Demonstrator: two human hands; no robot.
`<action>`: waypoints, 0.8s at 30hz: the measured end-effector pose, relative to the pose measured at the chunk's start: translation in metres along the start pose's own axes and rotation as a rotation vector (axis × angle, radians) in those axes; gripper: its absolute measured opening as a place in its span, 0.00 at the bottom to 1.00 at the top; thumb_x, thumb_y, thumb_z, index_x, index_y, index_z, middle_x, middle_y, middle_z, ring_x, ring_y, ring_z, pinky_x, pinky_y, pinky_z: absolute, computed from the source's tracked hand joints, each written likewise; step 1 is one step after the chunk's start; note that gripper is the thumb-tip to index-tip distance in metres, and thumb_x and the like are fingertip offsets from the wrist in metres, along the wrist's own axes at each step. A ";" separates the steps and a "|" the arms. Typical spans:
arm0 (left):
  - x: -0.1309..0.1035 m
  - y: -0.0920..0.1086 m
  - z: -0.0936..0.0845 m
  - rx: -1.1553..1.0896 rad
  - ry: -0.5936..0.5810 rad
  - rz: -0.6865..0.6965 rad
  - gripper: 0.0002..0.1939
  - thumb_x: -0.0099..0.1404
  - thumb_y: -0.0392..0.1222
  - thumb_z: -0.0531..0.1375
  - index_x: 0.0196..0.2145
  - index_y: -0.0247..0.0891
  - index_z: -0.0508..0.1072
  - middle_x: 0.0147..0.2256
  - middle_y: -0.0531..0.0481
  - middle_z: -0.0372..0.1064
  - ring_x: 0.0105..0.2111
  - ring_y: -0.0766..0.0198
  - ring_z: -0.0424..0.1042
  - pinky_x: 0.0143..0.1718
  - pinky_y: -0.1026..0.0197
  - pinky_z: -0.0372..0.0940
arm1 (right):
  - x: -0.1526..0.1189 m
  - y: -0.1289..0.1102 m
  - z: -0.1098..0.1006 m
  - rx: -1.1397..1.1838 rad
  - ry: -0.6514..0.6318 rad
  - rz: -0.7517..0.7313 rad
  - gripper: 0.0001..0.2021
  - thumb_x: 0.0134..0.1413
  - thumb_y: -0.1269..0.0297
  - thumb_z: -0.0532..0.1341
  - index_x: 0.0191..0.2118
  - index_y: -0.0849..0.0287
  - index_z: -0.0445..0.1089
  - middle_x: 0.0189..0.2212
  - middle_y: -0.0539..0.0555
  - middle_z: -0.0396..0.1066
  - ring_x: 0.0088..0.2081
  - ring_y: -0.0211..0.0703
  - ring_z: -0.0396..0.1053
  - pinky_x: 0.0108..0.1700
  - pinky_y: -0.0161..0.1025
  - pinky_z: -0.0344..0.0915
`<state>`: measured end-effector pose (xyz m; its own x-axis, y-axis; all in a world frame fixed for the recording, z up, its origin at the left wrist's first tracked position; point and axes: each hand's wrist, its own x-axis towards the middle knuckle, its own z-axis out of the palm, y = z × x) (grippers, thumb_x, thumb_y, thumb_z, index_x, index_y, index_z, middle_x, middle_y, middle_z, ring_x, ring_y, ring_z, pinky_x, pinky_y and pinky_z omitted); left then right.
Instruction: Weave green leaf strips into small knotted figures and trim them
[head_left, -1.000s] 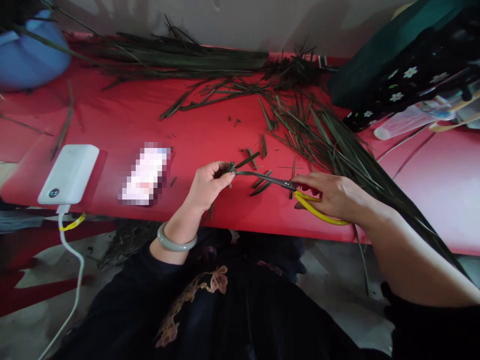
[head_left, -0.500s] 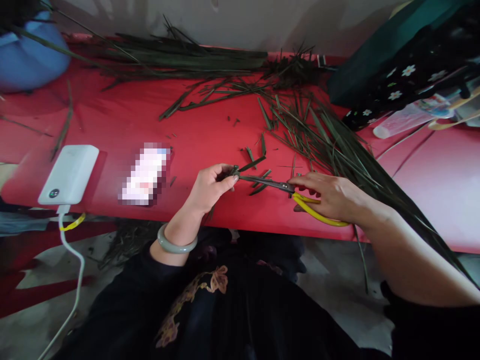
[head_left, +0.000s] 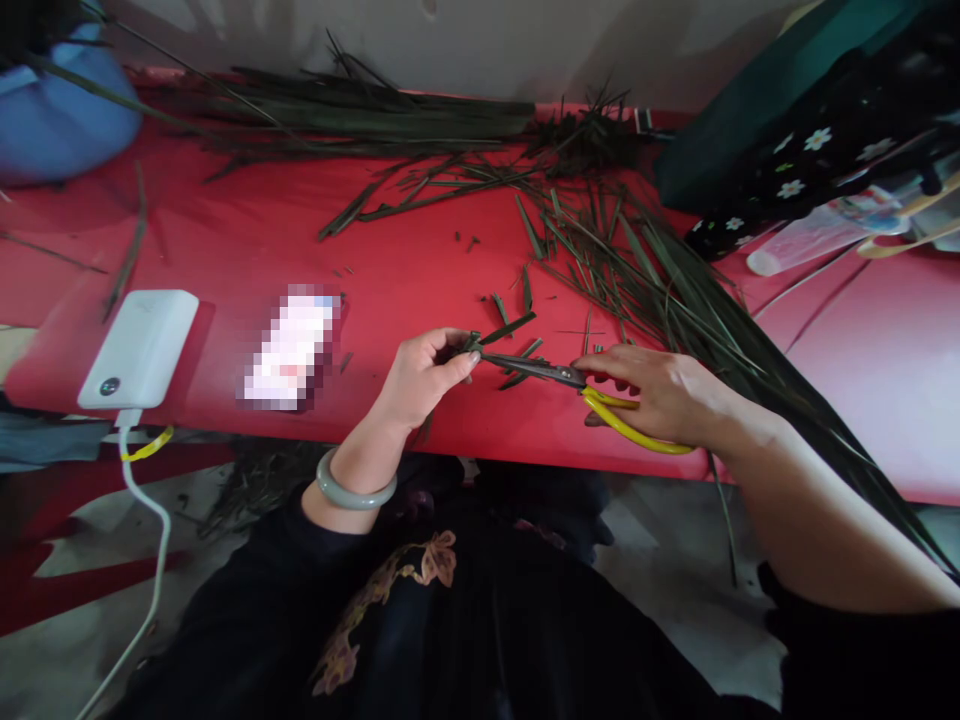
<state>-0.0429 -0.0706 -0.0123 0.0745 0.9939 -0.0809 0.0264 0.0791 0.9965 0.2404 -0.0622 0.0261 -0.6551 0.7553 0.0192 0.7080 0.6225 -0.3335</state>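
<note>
My left hand (head_left: 427, 377), with a pale bangle (head_left: 352, 492) on its wrist, pinches a small dark green leaf piece (head_left: 474, 342); a strip of it sticks out to the right. My right hand (head_left: 656, 392) is wrapped round the yellow handles of a pair of scissors (head_left: 566, 375). The dark blades point left, nearly together, and their tips reach the leaf piece at my left fingertips. Short leaf cuttings (head_left: 527, 290) lie on the red table (head_left: 420, 270) just beyond the blades.
Long leaves (head_left: 420, 118) lie along the back; more (head_left: 720, 310) run down the right side. On the left are a white power bank (head_left: 142, 348) with a cable, a blurred phone (head_left: 292, 350) and a blue container (head_left: 64, 110). A flowered black bag (head_left: 810, 150) stands back right.
Both hands stay almost in place. The leaf strip at my left fingertips has tilted slightly, and the scissors have shifted a little.
</note>
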 end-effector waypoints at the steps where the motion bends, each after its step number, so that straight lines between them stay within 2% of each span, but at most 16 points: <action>1: 0.000 0.000 0.000 -0.002 -0.004 0.000 0.10 0.53 0.42 0.64 0.33 0.35 0.74 0.25 0.53 0.70 0.23 0.71 0.67 0.29 0.65 0.65 | 0.000 0.001 0.001 0.003 -0.003 -0.006 0.22 0.52 0.48 0.59 0.49 0.53 0.68 0.38 0.53 0.74 0.35 0.42 0.72 0.35 0.37 0.67; 16: -0.001 0.000 0.000 0.011 0.006 0.002 0.12 0.53 0.44 0.64 0.34 0.35 0.75 0.24 0.53 0.69 0.24 0.70 0.67 0.30 0.65 0.65 | 0.000 0.002 -0.001 0.020 -0.021 -0.038 0.20 0.55 0.50 0.57 0.49 0.53 0.69 0.33 0.53 0.73 0.33 0.40 0.71 0.33 0.35 0.65; 24: -0.002 0.001 0.000 0.020 0.009 0.003 0.11 0.53 0.43 0.64 0.34 0.35 0.74 0.24 0.54 0.68 0.23 0.71 0.66 0.29 0.65 0.65 | -0.001 0.004 0.002 0.007 -0.038 -0.054 0.18 0.56 0.55 0.57 0.51 0.52 0.68 0.32 0.52 0.72 0.33 0.41 0.71 0.32 0.35 0.64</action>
<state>-0.0430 -0.0721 -0.0111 0.0658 0.9948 -0.0779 0.0461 0.0749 0.9961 0.2434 -0.0607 0.0233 -0.7020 0.7122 0.0017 0.6696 0.6608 -0.3392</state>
